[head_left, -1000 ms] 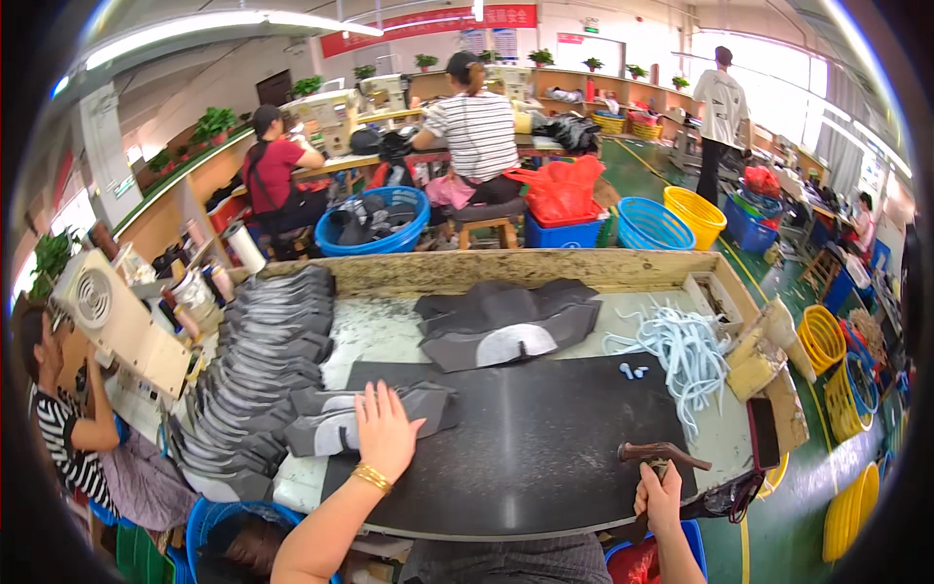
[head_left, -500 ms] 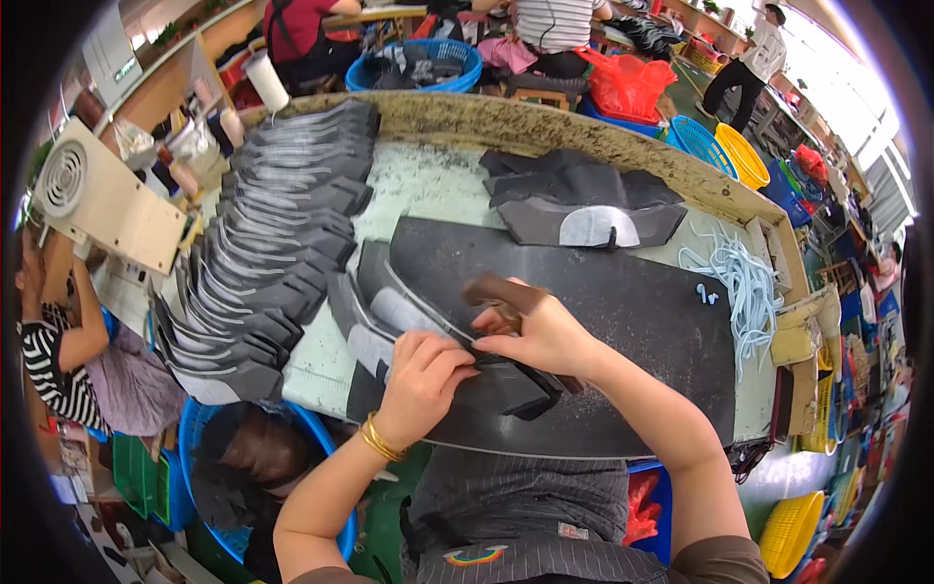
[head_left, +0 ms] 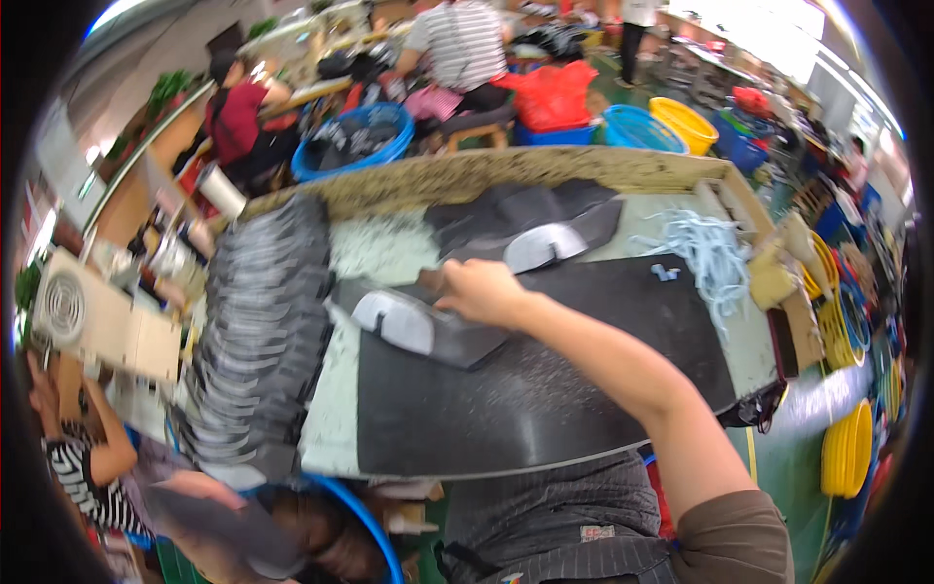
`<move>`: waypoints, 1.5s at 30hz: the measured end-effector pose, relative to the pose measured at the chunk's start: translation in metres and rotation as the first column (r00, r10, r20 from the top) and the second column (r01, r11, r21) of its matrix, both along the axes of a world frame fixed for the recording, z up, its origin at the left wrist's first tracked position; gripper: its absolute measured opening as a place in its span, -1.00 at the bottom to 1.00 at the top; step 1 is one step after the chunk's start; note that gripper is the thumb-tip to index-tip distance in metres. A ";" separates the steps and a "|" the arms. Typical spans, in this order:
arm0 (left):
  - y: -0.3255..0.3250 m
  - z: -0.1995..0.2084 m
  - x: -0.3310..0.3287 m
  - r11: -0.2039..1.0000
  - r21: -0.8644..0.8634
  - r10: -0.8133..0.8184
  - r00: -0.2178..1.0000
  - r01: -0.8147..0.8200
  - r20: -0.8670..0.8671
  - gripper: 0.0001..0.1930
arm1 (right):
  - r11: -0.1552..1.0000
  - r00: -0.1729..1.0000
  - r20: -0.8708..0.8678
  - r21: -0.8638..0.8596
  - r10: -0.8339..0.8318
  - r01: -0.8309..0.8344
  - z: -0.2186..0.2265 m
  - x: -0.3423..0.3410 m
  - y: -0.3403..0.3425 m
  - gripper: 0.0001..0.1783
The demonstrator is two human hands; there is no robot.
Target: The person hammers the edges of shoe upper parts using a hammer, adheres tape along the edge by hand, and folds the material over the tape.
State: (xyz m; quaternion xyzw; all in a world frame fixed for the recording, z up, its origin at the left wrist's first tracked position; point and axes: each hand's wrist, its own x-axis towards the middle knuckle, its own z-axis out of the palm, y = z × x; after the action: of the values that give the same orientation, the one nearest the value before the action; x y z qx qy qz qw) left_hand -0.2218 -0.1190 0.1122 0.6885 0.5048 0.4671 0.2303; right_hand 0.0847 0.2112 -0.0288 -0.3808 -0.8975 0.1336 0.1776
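Note:
My right hand [head_left: 479, 290] is closed round a brown tool [head_left: 431, 280], mostly hidden in the grip. It hovers over a dark grey cut piece [head_left: 467, 339] with a white rounded patch [head_left: 394, 323], which lies on the black work board [head_left: 545, 409]. At the lower left, blurred by motion, my left hand [head_left: 202, 489] holds a dark flat piece [head_left: 229, 530] over the blue basket [head_left: 365, 526]. Beside the board, a long row of overlapping dark pieces [head_left: 258, 331] with pale edges runs along the table's left side. More dark pieces [head_left: 516, 222] lie at the back.
Light blue cords [head_left: 705, 258] lie tangled at the table's right, near small blue bits [head_left: 665, 273]. A raised wooden rim [head_left: 545, 165] borders the back. A cream machine [head_left: 107, 316] stands at the left, with a person in striped clothes [head_left: 88, 477] beside it.
My left hand has left the pieces on the board and swung down left over the basket with a dark piece. My right hand has moved left and farther away. The view has shifted.

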 end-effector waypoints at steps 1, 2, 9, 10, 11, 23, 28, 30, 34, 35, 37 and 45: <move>0.005 -0.048 0.028 0.843 0.136 0.530 0.847 -0.521 -0.042 -0.70 | 0.999 0.997 -0.082 0.040 -0.016 0.019 0.002 0.016 -0.008 -0.56; 0.020 -0.050 0.074 0.897 0.092 0.441 0.888 -0.433 -0.127 -0.68 | 0.999 0.974 -0.222 0.040 0.043 -0.035 0.005 0.019 -0.028 -0.56; 0.132 -0.117 0.219 0.837 -0.366 -0.488 0.858 0.408 -0.161 -0.81 | 0.679 0.793 -0.610 -0.581 0.001 -0.448 0.032 0.157 -0.163 -0.35; 0.144 -0.128 0.230 0.770 -0.407 -0.576 0.809 0.491 -0.114 -0.81 | 0.742 0.855 -0.518 -0.562 0.029 -0.366 0.031 0.173 -0.173 -0.34; 0.154 -0.140 0.244 0.685 -0.448 -0.662 0.747 0.575 -0.053 -0.81 | 0.826 0.924 -0.379 -0.536 -0.050 -0.175 0.031 0.189 -0.186 -0.39; 0.179 -0.173 0.290 0.777 -0.303 -0.623 0.747 0.552 -0.235 -0.75 | 0.967 1.000 0.020 -0.252 -0.014 0.019 0.018 0.232 -0.205 -0.66; 0.188 -0.176 0.307 0.758 -0.377 -0.625 0.757 0.532 -0.189 -0.84 | 0.914 0.995 0.014 -0.395 -0.096 0.093 0.012 0.236 -0.205 -0.68; 0.191 -0.182 0.308 0.792 -0.312 -0.598 0.768 0.524 -0.228 -0.89 | 0.895 0.993 -0.025 -0.436 -0.114 0.092 0.012 0.236 -0.201 -0.66; 0.201 -0.177 0.305 0.772 -0.330 -0.630 0.720 0.543 -0.289 -0.91 | 0.943 0.997 0.080 -0.332 -0.003 0.030 0.015 0.234 -0.197 -0.64; 0.203 -0.178 0.304 0.768 -0.299 -0.638 0.713 0.566 -0.289 -0.90 | 0.938 0.998 0.058 -0.346 -0.011 0.030 0.015 0.234 -0.196 -0.64; 0.206 -0.178 0.301 0.761 -0.267 -0.648 0.706 0.591 -0.286 -0.90 | 0.930 0.997 0.071 -0.365 -0.025 0.049 0.017 0.232 -0.197 -0.65; 0.195 -0.177 0.295 0.778 -0.012 -0.538 0.657 0.628 -0.527 -0.84 | 0.923 0.976 -0.115 -0.360 -0.187 0.134 0.040 0.227 -0.169 -0.61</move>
State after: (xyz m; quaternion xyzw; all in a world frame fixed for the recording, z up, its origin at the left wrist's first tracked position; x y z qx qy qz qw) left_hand 0.0728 0.0764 -0.0643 0.9277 0.2561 0.2132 0.1686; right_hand 0.3116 0.0420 0.0111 -0.4678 -0.8096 0.3038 0.1829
